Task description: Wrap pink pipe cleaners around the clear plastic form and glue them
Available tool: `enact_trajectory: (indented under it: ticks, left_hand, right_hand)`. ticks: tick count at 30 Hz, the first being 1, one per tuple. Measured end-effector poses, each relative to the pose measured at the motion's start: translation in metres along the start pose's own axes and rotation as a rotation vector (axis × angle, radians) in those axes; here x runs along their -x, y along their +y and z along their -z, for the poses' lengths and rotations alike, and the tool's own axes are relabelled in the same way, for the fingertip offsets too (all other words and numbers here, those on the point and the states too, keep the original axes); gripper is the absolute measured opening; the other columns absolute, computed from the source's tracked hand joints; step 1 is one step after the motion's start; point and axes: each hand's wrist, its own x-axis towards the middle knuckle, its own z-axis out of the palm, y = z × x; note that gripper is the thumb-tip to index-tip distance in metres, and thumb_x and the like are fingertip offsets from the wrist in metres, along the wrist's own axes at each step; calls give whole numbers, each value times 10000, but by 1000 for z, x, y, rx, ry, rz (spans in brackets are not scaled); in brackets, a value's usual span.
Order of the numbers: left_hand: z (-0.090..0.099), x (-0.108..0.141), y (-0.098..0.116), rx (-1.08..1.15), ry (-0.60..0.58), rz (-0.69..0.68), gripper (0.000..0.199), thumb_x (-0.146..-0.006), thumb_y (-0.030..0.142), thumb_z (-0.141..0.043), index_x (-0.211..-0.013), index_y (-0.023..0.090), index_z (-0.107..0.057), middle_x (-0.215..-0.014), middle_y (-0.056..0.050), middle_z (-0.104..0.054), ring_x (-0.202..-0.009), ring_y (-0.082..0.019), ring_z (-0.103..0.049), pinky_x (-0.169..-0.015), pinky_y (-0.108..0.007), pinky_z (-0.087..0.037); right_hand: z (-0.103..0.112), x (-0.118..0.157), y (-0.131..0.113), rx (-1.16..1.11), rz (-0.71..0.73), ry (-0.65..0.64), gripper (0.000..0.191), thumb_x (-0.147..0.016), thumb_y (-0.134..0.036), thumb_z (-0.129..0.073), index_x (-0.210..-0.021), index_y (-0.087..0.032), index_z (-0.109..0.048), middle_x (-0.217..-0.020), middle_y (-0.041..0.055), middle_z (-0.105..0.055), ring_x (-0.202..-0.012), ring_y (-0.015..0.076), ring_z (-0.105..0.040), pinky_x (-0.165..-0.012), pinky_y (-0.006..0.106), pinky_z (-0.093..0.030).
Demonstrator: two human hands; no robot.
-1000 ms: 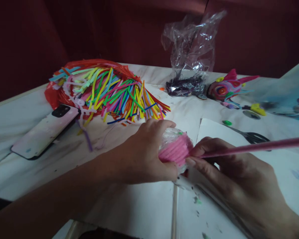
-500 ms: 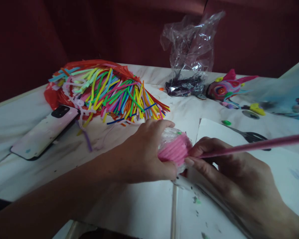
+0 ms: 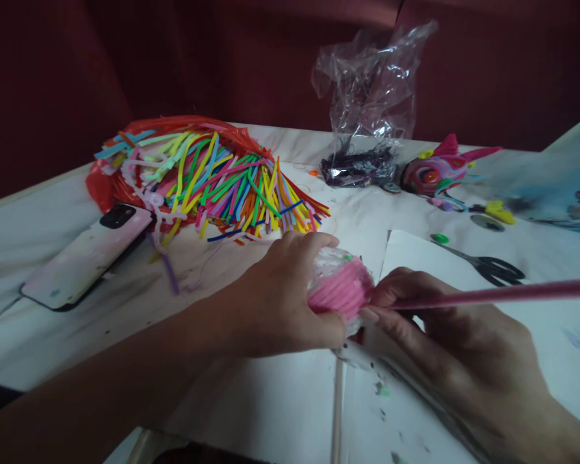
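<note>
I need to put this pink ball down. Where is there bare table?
Bare patch: near table below the left hand, right of the phone. Crowded: pipe cleaner pile, plastic bag, scissors beyond.

fuzzy matt pink pipe cleaner [image 3: 488, 295], crinkly glossy clear plastic bag [image 3: 367, 90], smooth glossy phone case [image 3: 84, 254], matt white paper sheet [image 3: 415, 258], marbled smooth tabletop [image 3: 38, 348]

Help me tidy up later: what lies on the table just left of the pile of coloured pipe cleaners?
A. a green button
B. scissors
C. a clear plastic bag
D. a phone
D: the phone lies camera-up beside the left end of the pipe cleaners; the scissors are far right.
</note>
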Motion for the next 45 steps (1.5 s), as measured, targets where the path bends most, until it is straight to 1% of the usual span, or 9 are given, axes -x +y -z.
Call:
enact_trajectory:
  ticks: [6,9,16,18,23,27,31,41,45]
  left_hand:
    - [1,1,3,-17,-5,17,690,-592,286,-585,-1232,158,-364,-1241,-129,-437,-1139,-282,-427,-938,-424,-389]
    - [0,1,5,-21,-4,35,705,-584,275,-584,-1241,141,-366,-1227,-133,-442,-1122,-275,-437,-930,-413,-396]
    - [-1,0,6,-26,22,6,693,-576,235,-579,-1228,117,-376,-1209,-133,-452,-1124,-253,-435,-964,-390,-374]
    - [0,0,5,-11,4,8,698,-585,251,-582,-1235,124,-362,-1235,-139,-431,-1152,-266,-414,-980,-407,-360]
    - [6,1,1,50,-88,40,629,-660,339,-542,-1241,204,-343,-1282,-112,-402,-1175,-303,-395,-946,-477,-378]
    - [5,1,1,8,-62,12,704,-613,313,-587,-1252,152,-342,-1268,-131,-406,-1171,-285,-397,-970,-433,-367]
    - [2,0,2,-34,-25,-23,734,-596,275,-596,-1262,106,-338,-1246,-141,-417,-1160,-258,-409,-976,-385,-366]
    - [-1,1,5,-43,13,-15,710,-575,252,-571,-1243,105,-377,-1207,-129,-449,-1109,-251,-444,-941,-370,-395]
    - [-1,0,7,-43,31,-15,699,-573,251,-573,-1230,115,-377,-1197,-127,-455,-1119,-250,-436,-959,-381,-379]
  right_hand:
    - [2,-2,-2,8,5,-17,165,-1012,-167,-457,-893,-71,-522,-872,39,-428,-772,98,-472,-656,126,-387]
    - [2,0,-1,-6,-1,-15,132,-1004,-156,-466,-917,-76,-523,-875,39,-426,-772,99,-470,-639,123,-380]
    - [3,-1,2,-56,-29,-32,151,-1010,-166,-472,-908,-69,-529,-864,48,-420,-756,113,-466,-626,135,-403]
    - [3,-2,1,-60,-37,-34,136,-1008,-159,-462,-924,-73,-527,-874,47,-418,-764,115,-467,-627,137,-407]
    - [3,-3,-5,-45,-17,-38,138,-999,-145,-458,-906,-68,-525,-864,44,-418,-754,105,-466,-617,125,-393]
    - [3,-2,-5,-59,-25,-47,123,-1001,-154,-464,-927,-74,-520,-889,46,-417,-784,119,-468,-656,140,-413]
    - [3,-2,-4,-72,-24,-52,105,-991,-127,-462,-931,-77,-532,-870,44,-416,-754,105,-464,-628,127,-396]
    - [3,-2,-4,-48,-25,-43,132,-983,-143,-454,-901,-74,-532,-867,37,-417,-749,99,-460,-630,133,-394]
    - [4,-1,-3,-55,-47,-54,162,-990,-166,-459,-885,-61,-524,-851,44,-415,-740,102,-459,-612,133,-396]
